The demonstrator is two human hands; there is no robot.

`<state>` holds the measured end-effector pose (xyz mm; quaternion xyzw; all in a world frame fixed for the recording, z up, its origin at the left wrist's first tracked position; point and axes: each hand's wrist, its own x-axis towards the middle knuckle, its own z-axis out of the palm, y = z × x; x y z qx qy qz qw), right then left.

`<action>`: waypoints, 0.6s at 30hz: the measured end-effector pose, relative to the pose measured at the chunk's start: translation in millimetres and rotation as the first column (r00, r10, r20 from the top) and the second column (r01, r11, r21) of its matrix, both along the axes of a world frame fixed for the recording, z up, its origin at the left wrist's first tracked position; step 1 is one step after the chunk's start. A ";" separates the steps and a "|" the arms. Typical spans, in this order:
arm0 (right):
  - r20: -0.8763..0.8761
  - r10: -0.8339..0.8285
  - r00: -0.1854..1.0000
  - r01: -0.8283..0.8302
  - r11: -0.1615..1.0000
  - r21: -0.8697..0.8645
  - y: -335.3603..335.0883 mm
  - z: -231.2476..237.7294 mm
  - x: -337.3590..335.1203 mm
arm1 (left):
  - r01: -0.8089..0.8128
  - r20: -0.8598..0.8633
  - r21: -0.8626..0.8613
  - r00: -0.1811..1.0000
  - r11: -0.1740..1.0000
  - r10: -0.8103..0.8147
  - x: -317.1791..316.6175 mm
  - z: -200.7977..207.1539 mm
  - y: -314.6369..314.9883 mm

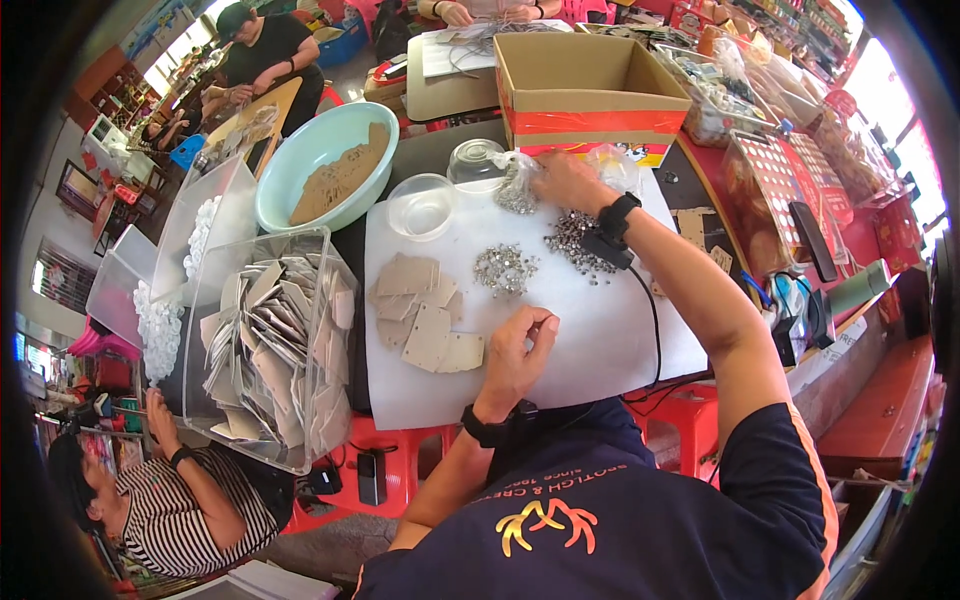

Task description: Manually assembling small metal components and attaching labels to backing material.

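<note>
Low in the frame's middle, left hand (520,345) rests on the white sheet (600,340), fingertips pinched together; whether it holds anything I cannot tell. Just left lie tan cards (425,310). Above sit two stud heaps (503,268). Upper middle, right hand (565,180) grips a clear bag (518,182) of studs. Judging by the full bin (270,345) at left, much remains.
</note>
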<state>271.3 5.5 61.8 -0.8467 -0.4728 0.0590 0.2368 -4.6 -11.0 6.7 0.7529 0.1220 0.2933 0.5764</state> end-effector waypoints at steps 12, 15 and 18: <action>-0.001 0.005 1.000 -0.005 0.999 0.051 4.6 -3.4 0.1 | 0.014 -0.056 -0.030 0.998 0.999 -0.016 -1.9 4.0 -0.8; -0.147 -0.081 0.986 0.109 0.975 0.192 2.2 10.6 -8.0 | 0.001 -0.085 -0.027 0.996 1.000 -0.003 -3.3 2.8 -0.4; -0.442 -0.057 0.895 0.185 0.950 0.251 3.3 12.9 -6.3 | -0.002 -0.084 -0.027 0.996 1.000 -0.001 -3.4 4.1 -0.2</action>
